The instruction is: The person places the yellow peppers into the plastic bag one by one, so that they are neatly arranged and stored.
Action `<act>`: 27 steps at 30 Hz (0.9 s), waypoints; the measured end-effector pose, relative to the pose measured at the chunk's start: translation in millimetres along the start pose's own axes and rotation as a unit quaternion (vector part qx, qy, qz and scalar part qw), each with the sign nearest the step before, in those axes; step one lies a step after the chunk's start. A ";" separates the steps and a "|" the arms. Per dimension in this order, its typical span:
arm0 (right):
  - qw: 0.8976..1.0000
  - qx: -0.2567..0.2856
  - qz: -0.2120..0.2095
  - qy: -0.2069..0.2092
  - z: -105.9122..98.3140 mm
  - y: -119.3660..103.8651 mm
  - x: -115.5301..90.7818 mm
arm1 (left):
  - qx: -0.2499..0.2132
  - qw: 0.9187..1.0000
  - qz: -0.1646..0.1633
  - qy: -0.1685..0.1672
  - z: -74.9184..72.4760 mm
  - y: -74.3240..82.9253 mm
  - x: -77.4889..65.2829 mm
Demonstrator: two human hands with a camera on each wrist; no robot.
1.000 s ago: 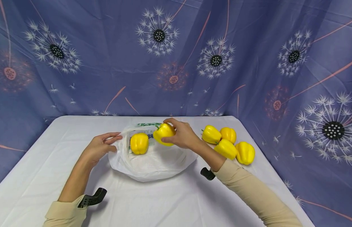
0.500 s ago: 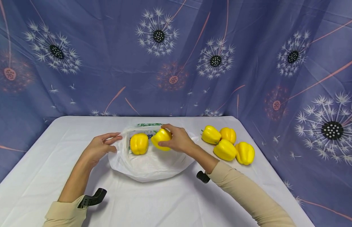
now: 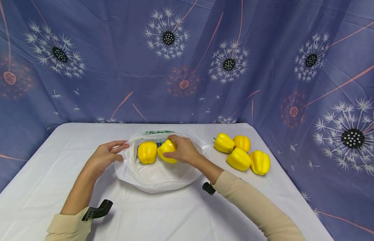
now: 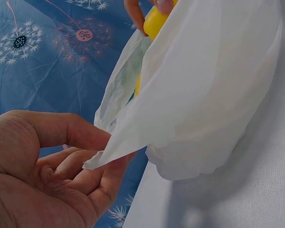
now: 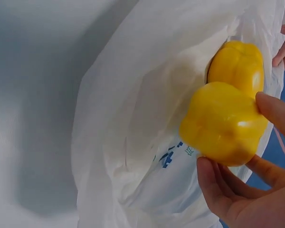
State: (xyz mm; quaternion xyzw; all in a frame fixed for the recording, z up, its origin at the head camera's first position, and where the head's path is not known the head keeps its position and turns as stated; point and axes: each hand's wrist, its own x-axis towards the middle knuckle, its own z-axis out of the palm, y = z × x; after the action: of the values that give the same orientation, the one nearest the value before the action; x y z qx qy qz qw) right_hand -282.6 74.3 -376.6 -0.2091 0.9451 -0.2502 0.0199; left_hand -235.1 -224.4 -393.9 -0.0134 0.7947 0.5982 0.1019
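A white plastic bag (image 3: 157, 185) with green and blue print lies open-mouthed on the table. Its left edge is pinched by my left hand (image 3: 104, 156), and the left wrist view shows a corner of the film (image 4: 128, 137) between thumb and fingers. Inside the bag sits one yellow bell pepper (image 3: 147, 152). Just right of it, my right hand (image 3: 185, 149) holds a second yellow bell pepper (image 5: 223, 124) within the bag mouth, thumb on one side and fingertips on the other. Part of that pepper is hidden behind the hand in the head view.
Several more yellow bell peppers (image 3: 239, 159) are grouped on the table to the right, beyond my right forearm. A white cloth (image 3: 138, 221) covers the table. Behind it hangs a blue curtain (image 3: 114, 67) with a dandelion pattern.
My right hand has moved left and down with its pepper, bringing it into the bag beside the first pepper. The left hand keeps its place at the bag's edge.
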 end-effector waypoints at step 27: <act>1.000 -0.015 0.027 0.008 17.8 0.3 1.9 | 0.000 1.000 -0.003 -0.003 -0.6 -1.5 1.7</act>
State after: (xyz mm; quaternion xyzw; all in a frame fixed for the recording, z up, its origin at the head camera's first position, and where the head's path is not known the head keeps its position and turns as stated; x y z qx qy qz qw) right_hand -281.9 65.5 -392.2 -0.1822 0.9542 -0.2369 0.0157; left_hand -236.7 -225.2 -395.4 -0.0143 0.7942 0.5982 0.1058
